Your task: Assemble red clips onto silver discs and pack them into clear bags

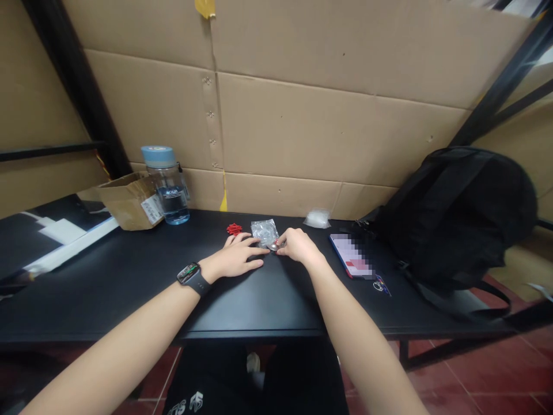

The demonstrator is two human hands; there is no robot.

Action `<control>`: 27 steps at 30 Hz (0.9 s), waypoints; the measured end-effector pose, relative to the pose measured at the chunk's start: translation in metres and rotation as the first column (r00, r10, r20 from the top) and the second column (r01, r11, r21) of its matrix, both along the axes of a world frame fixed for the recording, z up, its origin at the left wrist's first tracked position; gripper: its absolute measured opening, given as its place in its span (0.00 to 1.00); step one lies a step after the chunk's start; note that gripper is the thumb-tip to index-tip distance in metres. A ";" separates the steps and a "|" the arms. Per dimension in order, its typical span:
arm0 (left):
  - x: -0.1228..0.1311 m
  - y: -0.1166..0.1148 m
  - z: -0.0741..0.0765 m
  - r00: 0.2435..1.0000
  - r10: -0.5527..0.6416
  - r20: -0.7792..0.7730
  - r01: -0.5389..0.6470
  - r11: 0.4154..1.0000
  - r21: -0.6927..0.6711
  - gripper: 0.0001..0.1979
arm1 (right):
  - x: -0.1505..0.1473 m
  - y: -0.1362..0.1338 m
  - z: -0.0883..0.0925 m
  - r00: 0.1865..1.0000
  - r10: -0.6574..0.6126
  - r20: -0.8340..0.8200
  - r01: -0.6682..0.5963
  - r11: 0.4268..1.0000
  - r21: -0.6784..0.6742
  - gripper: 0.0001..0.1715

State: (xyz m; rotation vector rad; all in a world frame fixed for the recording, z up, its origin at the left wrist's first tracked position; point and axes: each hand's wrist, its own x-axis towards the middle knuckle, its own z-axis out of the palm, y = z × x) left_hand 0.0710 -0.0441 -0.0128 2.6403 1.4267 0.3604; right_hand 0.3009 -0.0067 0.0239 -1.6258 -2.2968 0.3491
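Note:
A clear, crinkled plastic bag (264, 229) lies flat on the black table, near its back. My left hand (239, 255), with a black watch on the wrist, rests palm down with fingers stretched out; its fingertips reach the bag's near left edge. At the bag's lower right corner, my right hand (298, 245) has its fingers closed in a pinch. Beside those fingertips shows a small shiny item (273, 246) with a bit of red, too small to name. Just left of the bag sits a little pile of red pieces (234, 229).
A cardboard box (125, 202) and a blue-capped water bottle (168, 187) stand at the back left. Behind my right hand lies a small clear packet (318, 218). A phone (351, 256), a keyring (379, 285) and a black backpack (458, 219) are on the right. Cardboard (294, 127) walls the back.

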 end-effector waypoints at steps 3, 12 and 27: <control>0.000 0.000 0.001 1.000 0.003 -0.007 -0.003 1.000 -0.014 0.22 | -0.001 0.004 -0.002 1.000 0.010 -0.021 -0.010 1.000 0.001 0.07; 0.000 0.001 0.004 1.000 0.003 0.009 -0.002 0.998 -0.067 0.23 | -0.011 0.005 -0.004 0.997 0.077 -0.016 -0.076 0.995 0.060 0.07; -0.003 0.004 0.006 1.000 -0.008 0.009 0.009 0.998 -0.069 0.21 | -0.032 0.018 -0.026 0.994 -0.108 0.035 0.085 0.912 0.402 0.11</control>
